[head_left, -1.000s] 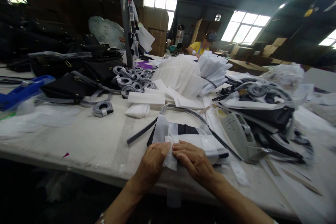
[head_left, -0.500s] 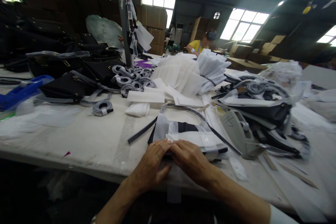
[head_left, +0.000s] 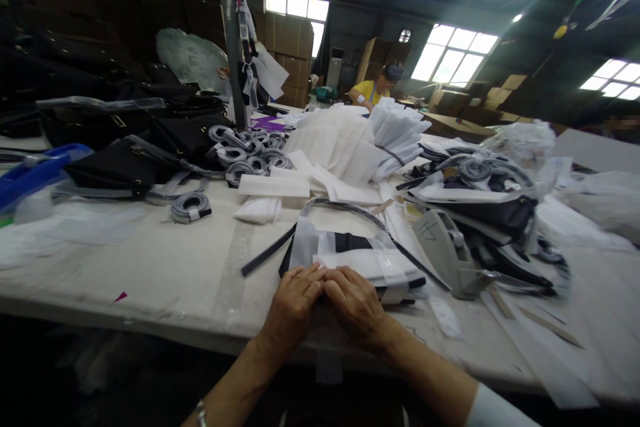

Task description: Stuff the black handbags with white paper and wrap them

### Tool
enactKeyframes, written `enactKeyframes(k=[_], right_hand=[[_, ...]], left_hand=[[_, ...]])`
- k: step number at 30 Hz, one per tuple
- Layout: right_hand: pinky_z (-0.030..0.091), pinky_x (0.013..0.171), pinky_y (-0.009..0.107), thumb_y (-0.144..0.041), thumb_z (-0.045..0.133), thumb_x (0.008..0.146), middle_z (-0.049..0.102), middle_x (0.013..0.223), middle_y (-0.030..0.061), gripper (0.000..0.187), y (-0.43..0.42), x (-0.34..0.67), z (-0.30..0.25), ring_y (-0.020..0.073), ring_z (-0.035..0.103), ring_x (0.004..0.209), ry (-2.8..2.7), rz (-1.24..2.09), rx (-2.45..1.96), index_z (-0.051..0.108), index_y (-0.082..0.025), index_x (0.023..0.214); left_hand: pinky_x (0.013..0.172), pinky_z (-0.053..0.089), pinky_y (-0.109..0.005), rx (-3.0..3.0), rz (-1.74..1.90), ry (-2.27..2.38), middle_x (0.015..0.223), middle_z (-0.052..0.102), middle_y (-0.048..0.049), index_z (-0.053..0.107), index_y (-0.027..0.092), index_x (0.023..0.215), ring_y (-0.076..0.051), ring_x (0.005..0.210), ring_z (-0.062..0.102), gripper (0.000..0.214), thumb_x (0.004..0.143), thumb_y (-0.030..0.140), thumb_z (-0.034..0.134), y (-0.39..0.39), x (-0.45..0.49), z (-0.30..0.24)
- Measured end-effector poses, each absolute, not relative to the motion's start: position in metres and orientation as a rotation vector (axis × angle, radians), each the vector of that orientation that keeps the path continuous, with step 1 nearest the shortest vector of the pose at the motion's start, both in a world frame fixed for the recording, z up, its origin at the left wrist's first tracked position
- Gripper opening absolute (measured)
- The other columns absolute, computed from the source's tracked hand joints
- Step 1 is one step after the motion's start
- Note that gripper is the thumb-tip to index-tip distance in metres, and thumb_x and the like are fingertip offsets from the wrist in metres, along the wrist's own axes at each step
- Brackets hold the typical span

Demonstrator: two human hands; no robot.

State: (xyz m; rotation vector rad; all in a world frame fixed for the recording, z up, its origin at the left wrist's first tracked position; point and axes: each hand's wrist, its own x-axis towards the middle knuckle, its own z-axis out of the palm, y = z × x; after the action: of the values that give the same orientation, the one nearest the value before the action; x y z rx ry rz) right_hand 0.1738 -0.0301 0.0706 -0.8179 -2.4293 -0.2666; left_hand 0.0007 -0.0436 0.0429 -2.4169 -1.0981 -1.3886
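A black bag [head_left: 349, 241] lies on the table in front of me, partly covered by a white foam sheet [head_left: 367, 261]. Its plastic-wrapped handle [head_left: 345, 208] arches away behind it, and a dark strap end [head_left: 267, 251] sticks out to the left. My left hand [head_left: 294, 301] curls its fingers over the bag's near edge, gripping the foam sheet there. Close beside it, fingertips almost meeting, my right hand [head_left: 354, 303] grips the same edge with bent fingers. Both thumbs are largely hidden below the hands.
Right of the bag stands a grey tape dispenser [head_left: 440, 253]. Stacked white foam sheets [head_left: 320, 140] and coiled wrapped straps [head_left: 233, 157] lie behind. One coil [head_left: 190, 207] sits at left, near black bags [head_left: 115, 163]. Another person [head_left: 367, 91] is across the table.
My fingers have bent more, and the right hand has drawn in closer over the near edge. The bag stays in place; the view has shifted slightly.
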Motion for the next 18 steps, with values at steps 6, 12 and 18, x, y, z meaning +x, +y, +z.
enactKeyframes(k=[6, 12, 18], right_hand=[[0.052, 0.082, 0.036, -0.013, 0.048, 0.096, 0.066, 0.092, 0.0075, 0.009, -0.0301, 0.1734, 0.0683, 0.0216, 0.059, 0.088, -2.379, -0.188, -0.792, 0.055, -0.019, 0.094], [0.055, 0.083, 0.034, -0.009, 0.049, 0.093, 0.068, 0.092, 0.0073, 0.012, -0.0327, 0.1762, 0.0749, 0.0204, 0.064, 0.091, -2.301, -0.069, -0.765, 0.054, -0.020, 0.096], [0.055, 0.090, 0.036, -0.014, 0.051, 0.094, 0.068, 0.100, 0.0081, 0.010, -0.0311, 0.1822, 0.0770, 0.0206, 0.064, 0.098, -2.340, 0.071, -0.792, 0.056, -0.021, 0.100]], left_hand=[[0.097, 0.050, -0.040, -2.578, -1.431, -1.220, 0.117, 0.071, -0.0065, 0.059, 0.020, 0.118, -0.021, 0.110, 0.066, 0.024, 0.095, 0.022, 0.053, -0.0467, -0.0064, 0.0527], [0.092, 0.051, -0.037, -2.474, -1.453, -1.141, 0.108, 0.074, -0.0031, 0.063, 0.021, 0.103, -0.018, 0.104, 0.069, 0.015, 0.097, 0.018, 0.050, -0.0430, -0.0028, 0.0483], [0.098, 0.048, -0.040, -2.427, -1.311, -1.004, 0.116, 0.072, -0.0060, 0.064, 0.018, 0.109, -0.019, 0.111, 0.066, 0.022, 0.098, 0.013, 0.045, -0.0459, -0.0027, 0.0441]])
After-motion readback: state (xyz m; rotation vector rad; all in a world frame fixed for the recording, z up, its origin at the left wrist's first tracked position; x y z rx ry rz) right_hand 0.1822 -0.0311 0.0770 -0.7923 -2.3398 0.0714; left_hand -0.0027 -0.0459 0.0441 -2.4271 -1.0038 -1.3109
